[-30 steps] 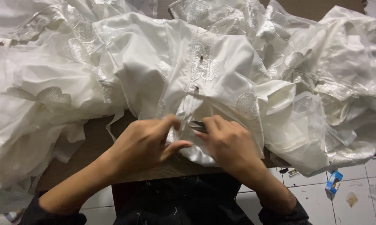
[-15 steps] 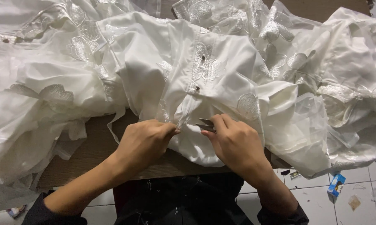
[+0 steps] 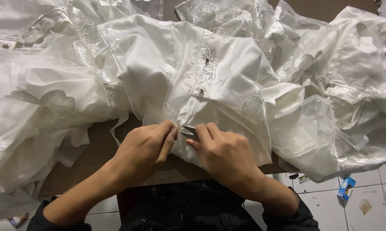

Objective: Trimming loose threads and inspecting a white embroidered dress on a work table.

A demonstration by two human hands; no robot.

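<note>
On table (image 3: pixel 94 156), near front edge: white garment (image 3: pixel 188 77) spread wide, button placket running up its middle, embroidered sheer patches scattered over it. Heaped all round with more white fabric (image 3: pixel 39 111), left and right, hanging off table's front edge at right.

Left hand (image 3: pixel 144 147): curled closed, thumb and forefinger pinched on garment's lower edge just beside placket, cloth or thread drawn up slightly between them. Knuckles up, wrist resting over bare wood.

Right hand (image 3: pixel 225 154): closed round small metal snips (image 3: pixel 189 131), grey tip poking out past forefinger and thumb toward left hand's pinch. Tip touching or just above cloth; cannot tell which. Blades mostly hidden by fingers, so how far apart cannot be told.

Both hands close together, fingertips almost meeting at garment's hem, directly below lowest visible button (image 3: pixel 201 91). Second button (image 3: pixel 207 60) higher on placket, among embroidery.

Dark sleeves at both forearms, dark clothing below table edge.

Beyond table, lower right: white tiled floor (image 3: pixel 372 188) with small blue box (image 3: pixel 346 188), clear wrapper (image 3: pixel 365 206) and scraps of litter. Lower left corner: another bit of litter (image 3: pixel 17 220) on tiles.
</note>
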